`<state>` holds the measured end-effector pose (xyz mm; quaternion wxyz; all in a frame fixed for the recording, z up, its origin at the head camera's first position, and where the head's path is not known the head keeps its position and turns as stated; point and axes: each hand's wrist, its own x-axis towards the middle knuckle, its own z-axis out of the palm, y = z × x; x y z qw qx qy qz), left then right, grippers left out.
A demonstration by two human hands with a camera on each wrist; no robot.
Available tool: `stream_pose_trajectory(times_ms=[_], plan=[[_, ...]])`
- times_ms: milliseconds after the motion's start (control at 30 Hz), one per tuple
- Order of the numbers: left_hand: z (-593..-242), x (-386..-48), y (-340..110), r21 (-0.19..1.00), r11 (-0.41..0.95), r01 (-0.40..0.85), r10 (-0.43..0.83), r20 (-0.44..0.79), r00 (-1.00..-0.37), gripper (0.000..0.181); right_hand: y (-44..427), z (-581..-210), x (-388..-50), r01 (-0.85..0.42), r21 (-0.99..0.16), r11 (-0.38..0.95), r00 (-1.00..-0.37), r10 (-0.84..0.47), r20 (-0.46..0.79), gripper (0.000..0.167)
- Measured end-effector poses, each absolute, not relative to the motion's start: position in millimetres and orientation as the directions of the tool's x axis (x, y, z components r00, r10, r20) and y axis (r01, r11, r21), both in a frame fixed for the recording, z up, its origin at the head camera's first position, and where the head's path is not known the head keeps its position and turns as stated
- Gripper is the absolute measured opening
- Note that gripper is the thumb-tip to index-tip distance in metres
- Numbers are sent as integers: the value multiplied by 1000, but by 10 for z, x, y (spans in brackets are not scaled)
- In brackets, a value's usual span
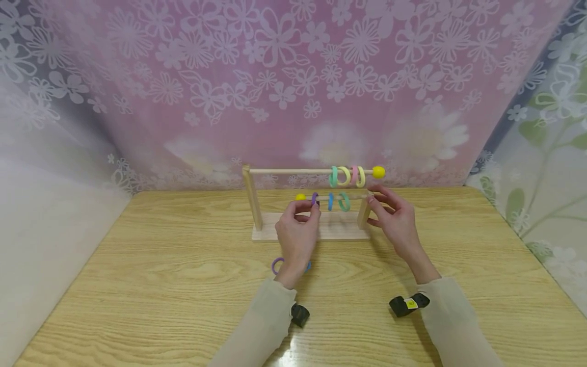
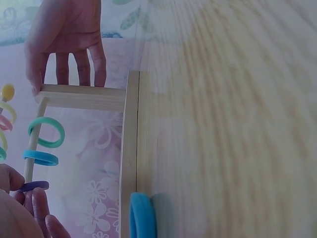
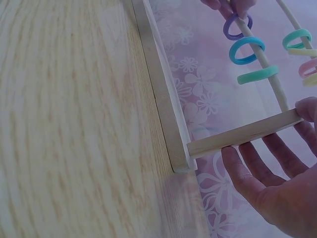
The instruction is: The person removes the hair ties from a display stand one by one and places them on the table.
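My left hand (image 1: 298, 232) pinches a purple ring (image 1: 314, 197), shaped like a hair tie, around the lower rod (image 1: 323, 198) of a wooden stand (image 1: 339, 233). This is near the rod's yellow end bead (image 1: 300, 197). A blue ring (image 1: 330, 202) and a green ring (image 1: 344, 202) hang farther right on that rod. My right hand (image 1: 398, 224) holds the right post (image 3: 242, 133), its thumb at the top end and fingers along the outer side. Green, pink and pale yellow rings hang on the upper rod (image 1: 289, 172), near its yellow bead (image 1: 378, 172).
A loose purple ring (image 1: 274, 265) and a blue ring (image 2: 142, 215) are on the wooden table (image 1: 183, 285) in front of the stand, partly behind my left wrist in the head view. Flowered pink cloth (image 1: 206, 102) hangs close behind the stand.
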<state>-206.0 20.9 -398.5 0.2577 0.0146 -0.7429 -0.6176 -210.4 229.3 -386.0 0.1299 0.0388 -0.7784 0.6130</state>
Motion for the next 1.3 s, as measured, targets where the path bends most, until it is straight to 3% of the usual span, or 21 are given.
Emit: stream_pose_trajectory(times_ms=[1300], plan=[[-3979, -2057, 33, 925, 253, 283, -374, 363, -854, 7, 2276, -3851, -2099, -210, -948, 238, -964, 112, 241, 43]])
